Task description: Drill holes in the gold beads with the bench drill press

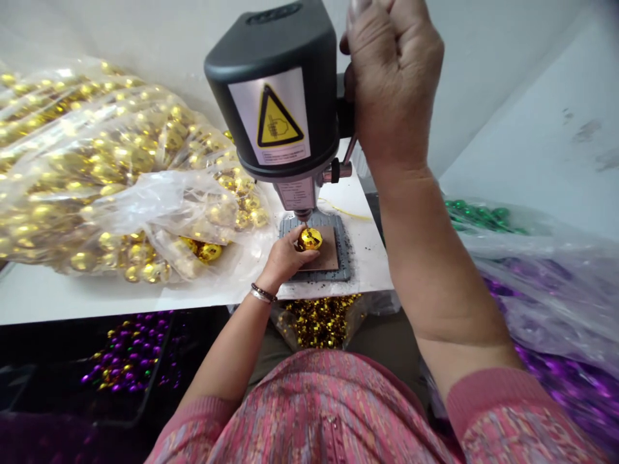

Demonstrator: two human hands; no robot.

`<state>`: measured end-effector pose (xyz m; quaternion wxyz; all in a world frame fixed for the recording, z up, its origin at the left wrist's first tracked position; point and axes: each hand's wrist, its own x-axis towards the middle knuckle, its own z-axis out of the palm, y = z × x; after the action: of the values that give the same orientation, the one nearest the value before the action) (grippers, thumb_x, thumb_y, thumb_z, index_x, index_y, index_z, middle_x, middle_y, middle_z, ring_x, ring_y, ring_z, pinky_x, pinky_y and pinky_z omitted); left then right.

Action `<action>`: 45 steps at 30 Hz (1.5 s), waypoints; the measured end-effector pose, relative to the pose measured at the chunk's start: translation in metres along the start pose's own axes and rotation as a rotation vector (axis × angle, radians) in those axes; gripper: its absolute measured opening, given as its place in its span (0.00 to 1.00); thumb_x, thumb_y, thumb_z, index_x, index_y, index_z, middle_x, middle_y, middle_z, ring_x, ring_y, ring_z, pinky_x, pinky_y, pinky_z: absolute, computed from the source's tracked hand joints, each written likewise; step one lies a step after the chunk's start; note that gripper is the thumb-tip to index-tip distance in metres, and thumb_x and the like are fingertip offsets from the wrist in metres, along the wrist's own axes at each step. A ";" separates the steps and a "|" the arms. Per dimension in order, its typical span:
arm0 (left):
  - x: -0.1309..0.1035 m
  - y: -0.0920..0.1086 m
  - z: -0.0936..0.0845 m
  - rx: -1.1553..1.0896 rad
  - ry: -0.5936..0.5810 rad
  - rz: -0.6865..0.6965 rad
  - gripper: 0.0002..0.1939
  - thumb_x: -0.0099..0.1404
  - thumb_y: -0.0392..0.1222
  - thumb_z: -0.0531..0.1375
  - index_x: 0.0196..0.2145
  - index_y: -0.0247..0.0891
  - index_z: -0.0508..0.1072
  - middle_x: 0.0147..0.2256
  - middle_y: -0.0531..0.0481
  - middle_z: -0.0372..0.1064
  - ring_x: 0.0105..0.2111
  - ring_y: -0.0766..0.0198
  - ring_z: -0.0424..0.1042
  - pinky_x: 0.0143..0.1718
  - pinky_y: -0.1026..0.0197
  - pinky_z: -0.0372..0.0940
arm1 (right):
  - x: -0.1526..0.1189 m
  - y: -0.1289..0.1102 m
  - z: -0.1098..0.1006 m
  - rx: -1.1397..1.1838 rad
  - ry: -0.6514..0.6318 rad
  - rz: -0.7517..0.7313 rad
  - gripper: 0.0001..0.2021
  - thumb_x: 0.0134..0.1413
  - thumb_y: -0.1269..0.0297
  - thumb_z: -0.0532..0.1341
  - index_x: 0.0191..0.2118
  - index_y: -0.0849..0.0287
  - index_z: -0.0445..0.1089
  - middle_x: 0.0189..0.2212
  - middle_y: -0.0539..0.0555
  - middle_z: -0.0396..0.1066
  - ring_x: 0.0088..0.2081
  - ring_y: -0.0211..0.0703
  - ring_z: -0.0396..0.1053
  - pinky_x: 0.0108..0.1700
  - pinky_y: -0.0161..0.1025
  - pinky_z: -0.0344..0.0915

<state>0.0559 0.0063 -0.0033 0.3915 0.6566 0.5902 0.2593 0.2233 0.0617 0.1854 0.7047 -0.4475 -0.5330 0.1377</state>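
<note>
**Gold ball pinched from the side beneath the drill**

Nearest the camera, the right hand [394,71] is raised beside the drill head [271,38], its fingers curled closed. What they enclose is hidden, but a thin metal rod [350,148] runs up toward them, so a lever is probably gripped for leverage.

Lower down, the gold ball [312,239] is pinched between the thumb and fingers of the left hand [283,258], directly under the chuck [303,216]. By this side grip, the ball is presumably kept from rolling while its top is left exposed. It is held over a brown board [329,251], perhaps laid there to protect the grey base [344,258].

Below the edge of the white table [380,270], gold pieces [319,322] are held in a clear bag, apparently within easy reach. Farther out, a large bag of gold balls [155,193] is set at the left, and green beads [478,212] and purple beads [570,380] are seen in plastic at the right.
</note>
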 end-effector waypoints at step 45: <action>0.000 -0.015 0.008 0.000 -0.031 0.059 0.34 0.57 0.42 0.71 0.62 0.43 0.73 0.49 0.47 0.80 0.47 0.52 0.78 0.50 0.55 0.70 | -0.137 0.058 -0.043 0.020 0.170 -0.417 0.07 0.66 0.60 0.59 0.40 0.58 0.69 0.25 0.47 0.63 0.28 0.30 0.65 0.33 0.34 0.62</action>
<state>0.0535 0.0045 -0.0197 0.3928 0.6777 0.5643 0.2608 0.2230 -0.0183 0.0533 0.7647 -0.3305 -0.5515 -0.0440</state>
